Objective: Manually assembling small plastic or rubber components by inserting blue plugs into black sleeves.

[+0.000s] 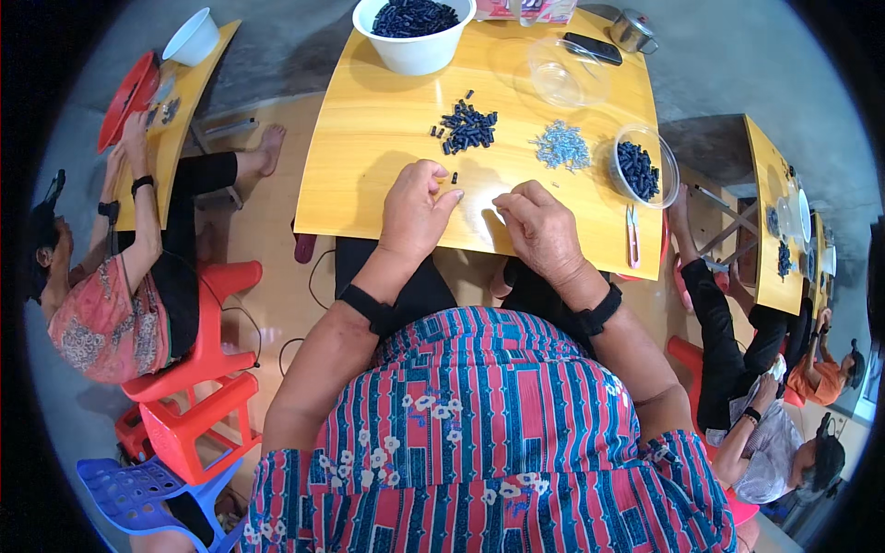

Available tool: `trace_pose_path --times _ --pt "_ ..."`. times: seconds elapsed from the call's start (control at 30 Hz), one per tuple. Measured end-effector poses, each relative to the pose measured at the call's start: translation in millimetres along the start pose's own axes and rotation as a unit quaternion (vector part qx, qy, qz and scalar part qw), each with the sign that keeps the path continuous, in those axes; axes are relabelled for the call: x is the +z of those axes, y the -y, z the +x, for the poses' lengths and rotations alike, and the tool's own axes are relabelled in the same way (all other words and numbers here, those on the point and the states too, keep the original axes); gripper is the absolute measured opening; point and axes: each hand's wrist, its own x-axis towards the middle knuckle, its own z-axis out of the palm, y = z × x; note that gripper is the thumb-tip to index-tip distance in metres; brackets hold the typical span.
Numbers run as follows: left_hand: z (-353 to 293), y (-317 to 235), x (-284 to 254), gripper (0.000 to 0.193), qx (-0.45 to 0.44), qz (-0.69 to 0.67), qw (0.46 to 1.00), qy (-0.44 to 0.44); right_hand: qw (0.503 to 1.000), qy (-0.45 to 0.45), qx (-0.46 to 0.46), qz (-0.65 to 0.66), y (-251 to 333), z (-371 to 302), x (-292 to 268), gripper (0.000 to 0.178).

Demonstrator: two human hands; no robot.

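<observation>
My left hand (pixel 417 208) is at the table's near edge, thumb and forefinger apart, with nothing visible between them. Just beyond its fingertips lies a single small black cylindrical piece (pixel 454 178). To its right, my right hand (pixel 542 229) has thumb and fingers pinched together; whatever they may hold is hidden. Farther in is a loose pile of black cylindrical pieces (pixel 468 127). A heap of small silvery metal pins (pixel 561 146) sits right of that pile. One loose pin (pixel 555 184) lies close to my right hand.
A clear round tub (pixel 671 184) of black pieces stands at the right edge, with scissors (pixel 632 236) nearer me. Farther back are a white bowl (pixel 415 57) of black pieces, a clear lid (pixel 564 78), a phone (pixel 593 48) and a metal mug (pixel 634 33). Other people sit at side tables.
</observation>
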Motion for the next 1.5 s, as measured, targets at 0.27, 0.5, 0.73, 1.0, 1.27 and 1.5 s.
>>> trace_pose_path --times 0.27,0.5,0.73,1.0,1.27,1.5 --pt "11.5 -2.8 1.6 0.017 0.029 0.112 0.993 0.030 1.000 -0.005 0.019 0.016 -8.2 -7.5 -4.6 0.017" --pt "9.6 -3.8 -0.1 0.010 -0.001 0.086 0.996 0.041 0.994 -0.041 0.085 0.048 -15.4 0.4 -4.1 0.013" --pt "9.9 5.0 -3.3 0.017 0.008 0.033 0.999 0.016 0.999 -0.003 0.028 -0.026 -22.0 35.2 18.0 0.023" --pt "37.3 10.6 -12.0 0.034 0.029 0.075 0.997 0.021 0.998 0.034 0.039 -0.022 -22.1 46.4 28.7 0.018" --pt "39.8 9.0 -10.6 0.023 0.031 0.107 0.994 0.019 0.997 0.037 0.054 0.031 -7.1 39.0 26.4 0.014" --pt "29.2 12.1 -7.7 0.023 -0.008 -0.005 0.999 0.037 0.996 0.022 0.063 0.057 -2.2 25.5 17.3 0.018"
